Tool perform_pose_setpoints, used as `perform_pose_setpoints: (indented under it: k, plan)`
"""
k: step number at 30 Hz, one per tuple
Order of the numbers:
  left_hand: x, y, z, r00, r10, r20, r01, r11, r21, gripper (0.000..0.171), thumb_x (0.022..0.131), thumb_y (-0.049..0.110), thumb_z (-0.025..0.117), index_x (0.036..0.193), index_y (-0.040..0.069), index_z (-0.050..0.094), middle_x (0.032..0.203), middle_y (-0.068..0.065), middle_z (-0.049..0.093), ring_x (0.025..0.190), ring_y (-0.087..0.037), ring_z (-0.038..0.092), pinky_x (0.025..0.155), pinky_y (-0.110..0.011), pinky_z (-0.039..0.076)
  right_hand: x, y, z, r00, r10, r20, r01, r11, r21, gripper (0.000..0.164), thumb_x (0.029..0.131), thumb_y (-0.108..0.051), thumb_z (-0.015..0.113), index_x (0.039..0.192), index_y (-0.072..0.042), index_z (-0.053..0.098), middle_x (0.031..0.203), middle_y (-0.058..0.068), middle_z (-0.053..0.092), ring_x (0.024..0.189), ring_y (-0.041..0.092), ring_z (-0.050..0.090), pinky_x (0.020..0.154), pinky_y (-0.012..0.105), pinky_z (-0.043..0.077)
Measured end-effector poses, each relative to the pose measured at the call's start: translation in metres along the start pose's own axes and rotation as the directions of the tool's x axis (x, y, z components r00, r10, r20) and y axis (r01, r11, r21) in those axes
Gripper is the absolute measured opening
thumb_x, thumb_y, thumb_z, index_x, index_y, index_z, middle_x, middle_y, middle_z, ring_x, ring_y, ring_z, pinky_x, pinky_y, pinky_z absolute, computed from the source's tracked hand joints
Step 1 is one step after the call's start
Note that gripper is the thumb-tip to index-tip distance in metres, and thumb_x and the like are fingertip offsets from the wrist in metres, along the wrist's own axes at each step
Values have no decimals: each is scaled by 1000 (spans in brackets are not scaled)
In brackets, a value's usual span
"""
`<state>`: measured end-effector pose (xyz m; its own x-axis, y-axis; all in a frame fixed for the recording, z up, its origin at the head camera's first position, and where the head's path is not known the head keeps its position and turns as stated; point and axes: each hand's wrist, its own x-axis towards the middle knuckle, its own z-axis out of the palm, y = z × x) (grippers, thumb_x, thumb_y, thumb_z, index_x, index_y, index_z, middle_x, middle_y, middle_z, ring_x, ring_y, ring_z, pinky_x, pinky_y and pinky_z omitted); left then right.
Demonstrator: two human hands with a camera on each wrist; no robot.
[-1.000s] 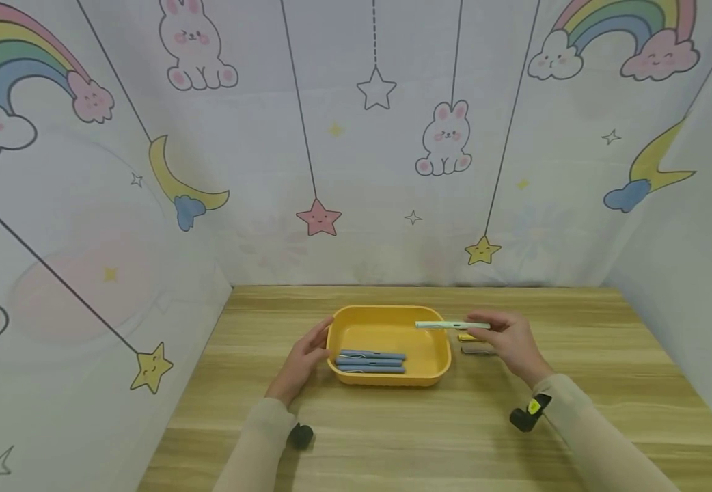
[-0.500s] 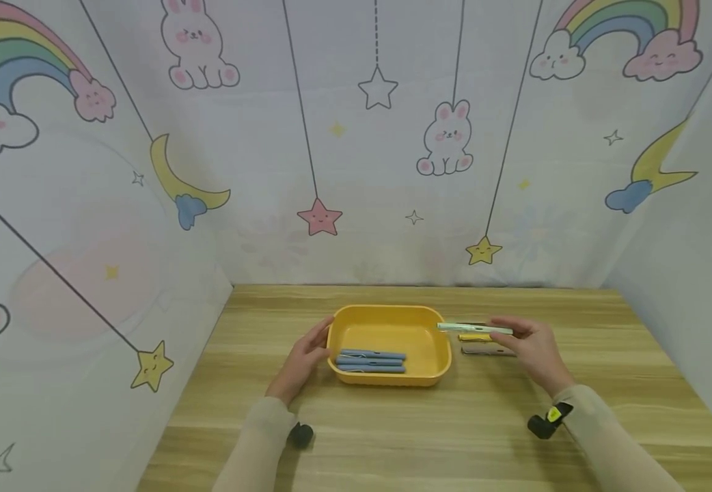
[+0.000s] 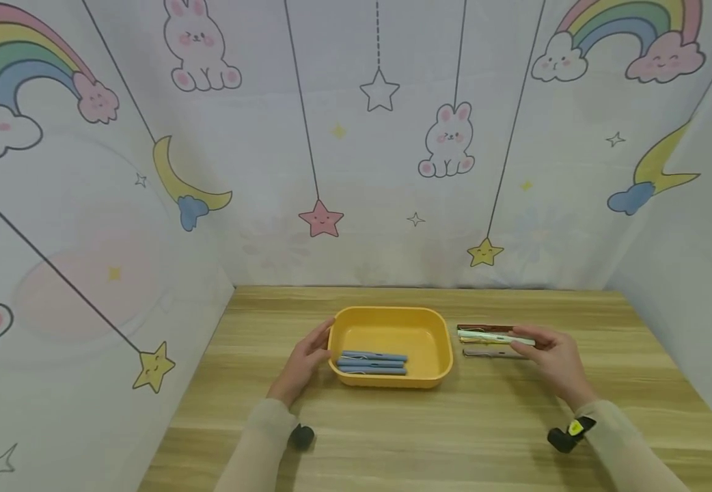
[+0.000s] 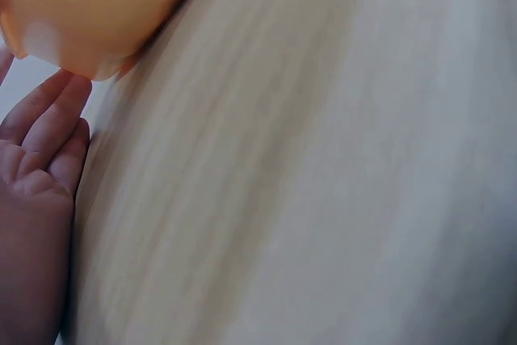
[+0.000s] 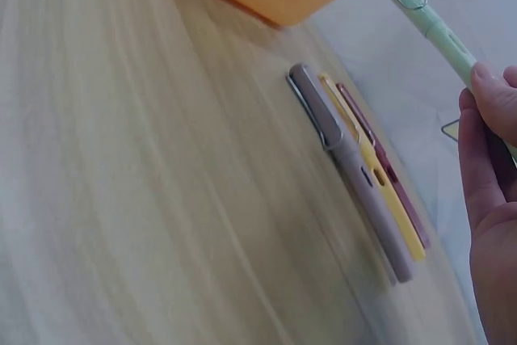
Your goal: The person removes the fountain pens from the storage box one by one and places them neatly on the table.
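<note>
My right hand pinches a mint-green pen by one end, between thumb and fingers. The pen is held above the table, its clip end pointing left toward the yellow tray. Beneath it on the table lie a brown-grey pen, a yellow pen and a dark red pen, side by side. At the tray's left end, my left hand touches the outer wall with extended fingers. Several blue pens lie together in the tray's front left part.
The wooden table ends at the back against a white curtain printed with stars, rabbits and rainbows. Similar printed cloth stands along the left and right sides. A small black camera sits on the right wrist.
My right hand has carried the mint-green pen rightward, from over the tray's right edge to above the pens on the table. The left hand and the tray have stayed in place.
</note>
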<state>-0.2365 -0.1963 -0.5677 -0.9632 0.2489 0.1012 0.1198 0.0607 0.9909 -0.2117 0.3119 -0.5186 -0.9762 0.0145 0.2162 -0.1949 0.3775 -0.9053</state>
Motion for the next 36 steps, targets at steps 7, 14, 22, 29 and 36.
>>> perform_pose_setpoints:
  k: [7, 14, 22, 29, 36]
  plan:
    - [1, 2, -1, 1000, -5, -13, 5, 1000, -1, 67, 98, 1, 59, 162, 15, 43, 165, -13, 43, 154, -31, 38, 125, -51, 26, -5, 8, -6, 1000, -8, 0, 8, 999, 46, 42, 93, -12, 80, 128, 9, 69, 113, -21, 75, 93, -7, 63, 73, 17, 57]
    - [2, -2, -2, 1000, -9, -9, 9, 1000, 12, 68, 98, 1, 59, 162, 14, 41, 165, -14, 42, 154, -31, 36, 124, -46, 28, -13, 13, -11, 1000, 2, -15, -2, 1000, -16, 43, 92, -15, 82, 126, 8, 71, 110, -18, 77, 98, -3, 65, 73, 17, 56]
    - [1, -1, 0, 1000, 1, -5, -1, 1000, 0, 69, 97, -1, 58, 162, 12, 41, 164, -17, 42, 154, -34, 36, 125, -50, 26, -16, 23, -14, 1000, 0, 22, 1, 997, -75, 40, 92, -18, 82, 123, 6, 74, 110, -5, 81, 106, -14, 61, 81, 11, 52]
    - [-1, 0, 2, 1000, -5, -4, 5, 1000, -17, 69, 97, -1, 57, 162, 13, 41, 164, -18, 42, 154, -35, 37, 125, -52, 25, -19, 31, -13, 999, 5, 45, 0, 992, -124, 36, 91, -18, 83, 121, 0, 77, 110, 1, 81, 104, -15, 60, 84, 9, 50]
    - [1, 1, 3, 1000, -3, -7, 3, 1000, -12, 69, 97, -2, 57, 162, 10, 41, 164, -18, 41, 153, -35, 37, 124, -51, 27, -20, 45, -16, 996, -35, 85, 53, 975, -216, 27, 90, -19, 84, 115, -10, 81, 113, 6, 80, 102, -12, 63, 82, 11, 52]
